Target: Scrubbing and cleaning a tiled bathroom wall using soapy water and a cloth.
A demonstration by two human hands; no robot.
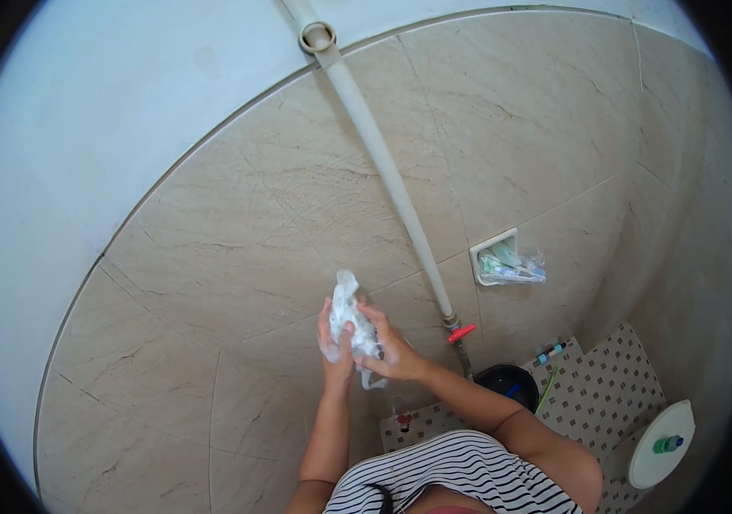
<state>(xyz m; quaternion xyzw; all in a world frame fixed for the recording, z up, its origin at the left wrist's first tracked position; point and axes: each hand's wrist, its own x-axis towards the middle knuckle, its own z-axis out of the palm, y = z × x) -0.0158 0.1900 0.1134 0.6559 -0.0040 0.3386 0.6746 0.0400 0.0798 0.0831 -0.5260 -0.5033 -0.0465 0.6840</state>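
A white, soapy-looking cloth is bunched between my two hands, in front of the tiled wall. My left hand grips it from the left, with the thumb across its front. From the right, my right hand closes on the same cloth, fingers curled over its side. One end of the cloth sticks up above the fingers, and another end hangs below the hands. White lather seems to cover part of the fingers. Folds of the cloth between the palms are hidden.
A pipe runs down the wall to a red-handled valve. Right of it, a wall soap dish holds plastic packets. Below are a black bucket, a blue bottle and a white lid-like surface bearing a green bottle.
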